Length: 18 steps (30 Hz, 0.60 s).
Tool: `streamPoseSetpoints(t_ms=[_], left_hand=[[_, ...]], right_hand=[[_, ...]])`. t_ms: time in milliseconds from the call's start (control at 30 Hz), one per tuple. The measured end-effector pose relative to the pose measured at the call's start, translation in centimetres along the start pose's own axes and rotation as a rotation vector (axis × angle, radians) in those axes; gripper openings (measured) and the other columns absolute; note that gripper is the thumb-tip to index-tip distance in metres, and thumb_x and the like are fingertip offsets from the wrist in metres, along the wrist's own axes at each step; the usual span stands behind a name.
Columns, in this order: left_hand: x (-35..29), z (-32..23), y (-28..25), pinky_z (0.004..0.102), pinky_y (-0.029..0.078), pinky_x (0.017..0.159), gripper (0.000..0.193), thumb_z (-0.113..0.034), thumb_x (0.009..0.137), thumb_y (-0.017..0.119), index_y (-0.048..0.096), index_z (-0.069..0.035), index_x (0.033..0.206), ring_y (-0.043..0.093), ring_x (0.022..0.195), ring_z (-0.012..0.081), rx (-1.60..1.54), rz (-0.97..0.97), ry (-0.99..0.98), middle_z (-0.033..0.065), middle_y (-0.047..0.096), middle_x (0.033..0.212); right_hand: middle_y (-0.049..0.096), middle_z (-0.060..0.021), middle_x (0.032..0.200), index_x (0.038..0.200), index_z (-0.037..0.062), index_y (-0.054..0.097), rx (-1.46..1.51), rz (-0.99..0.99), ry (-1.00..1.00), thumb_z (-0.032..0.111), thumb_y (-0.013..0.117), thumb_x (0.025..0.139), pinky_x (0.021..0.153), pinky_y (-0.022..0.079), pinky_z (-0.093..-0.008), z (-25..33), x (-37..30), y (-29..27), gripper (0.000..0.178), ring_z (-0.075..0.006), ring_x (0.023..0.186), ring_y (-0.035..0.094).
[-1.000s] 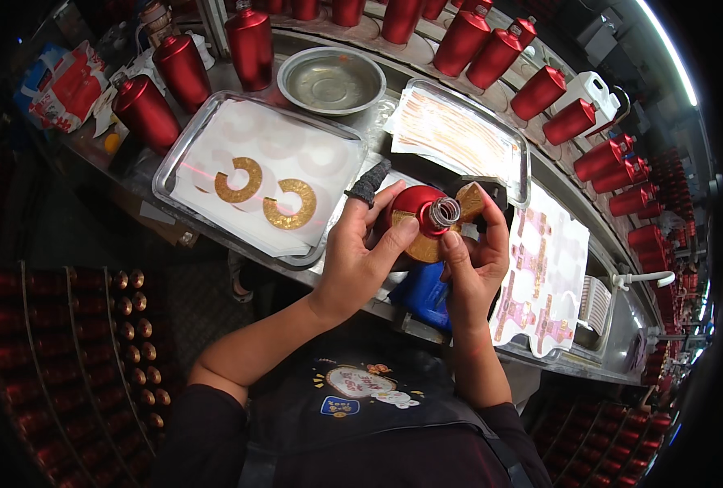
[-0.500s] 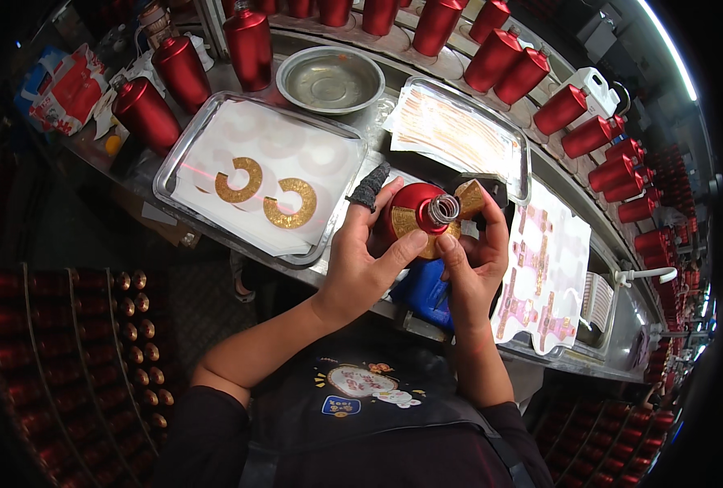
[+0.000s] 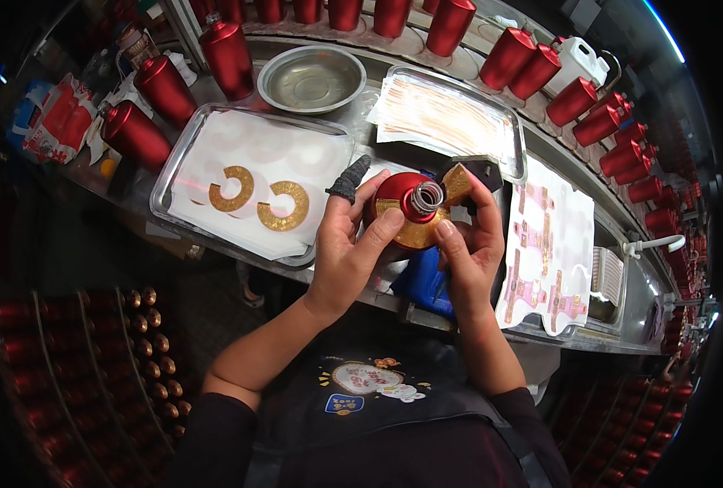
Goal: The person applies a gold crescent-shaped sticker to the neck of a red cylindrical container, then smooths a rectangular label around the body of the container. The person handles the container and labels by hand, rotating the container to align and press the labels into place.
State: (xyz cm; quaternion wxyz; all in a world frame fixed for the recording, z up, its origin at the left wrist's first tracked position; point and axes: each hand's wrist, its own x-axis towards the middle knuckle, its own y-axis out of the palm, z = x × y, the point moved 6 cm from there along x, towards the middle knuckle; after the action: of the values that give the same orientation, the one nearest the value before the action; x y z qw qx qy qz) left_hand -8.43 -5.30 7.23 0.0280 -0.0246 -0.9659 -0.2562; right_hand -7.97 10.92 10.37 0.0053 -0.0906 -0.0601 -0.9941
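A metal workbench (image 3: 639,289) spans the scene in a dim workshop; at its left end, a shallow tray (image 3: 160,195) carries white sheets (image 3: 215,146) with two gold C-shaped labels (image 3: 283,206). Three red bottles stand at the bench's far-left corner, the nearest one (image 3: 136,136) beside the tray. Toward the far edge sit a round metal basin (image 3: 353,77) and a second tray (image 3: 517,142) with an orange-striped sheet (image 3: 442,114). A sheet of pink-and-gold labels (image 3: 544,252) lies toward the right end, near a white tap (image 3: 654,243). Beyond the far edge runs a curved row of more red bottles (image 3: 510,57), and bottles lie stacked in racks (image 3: 60,350) below the near-left corner. The held bottle (image 3: 395,185) is over the bench's near edge, between the trays: glossy red, round-shouldered, its bare threaded neck (image 3: 428,195) tipped up. A gold label (image 3: 414,236) curves around the shoulder, one end standing away. The left hand (image 3: 353,244), index finger in a dark cover (image 3: 351,177), grips the bottle; the right hand (image 3: 475,252) grips the label, thumb on the shoulder, index finger at the raised end.
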Motion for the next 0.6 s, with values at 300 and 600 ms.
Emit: streamPoseSetpoints(t_ms=[300,600], left_hand=[[-0.1,-0.4,0.3,0.0314,0.047,0.102,0.048,-0.022,0.097,0.069,0.046,0.01,0.125,0.057,0.119,0.0171,0.032,-0.033,0.023,0.0223,0.057,0.135],[-0.7,-0.5,0.6,0.0334,0.042,0.108,0.078,-0.02,0.084,0.081,0.039,0.004,0.145,0.053,0.127,0.0186,0.278,0.033,0.064,0.0156,0.054,0.136]], right_hand=[[0.05,-0.0118,0.138,0.146,-0.0003,0.045,-0.063,-0.008,-0.045,0.003,0.071,0.089,0.074,0.053,-0.0188,0.2,0.2,0.0,0.062,-0.0103,0.096,0.065],[0.055,-0.0109,0.135,0.146,0.0016,0.044,-0.087,-0.032,0.001,0.001,0.071,0.087,0.08,0.053,-0.0214,-0.6,0.4,-0.7,0.065,-0.0127,0.1,0.065]])
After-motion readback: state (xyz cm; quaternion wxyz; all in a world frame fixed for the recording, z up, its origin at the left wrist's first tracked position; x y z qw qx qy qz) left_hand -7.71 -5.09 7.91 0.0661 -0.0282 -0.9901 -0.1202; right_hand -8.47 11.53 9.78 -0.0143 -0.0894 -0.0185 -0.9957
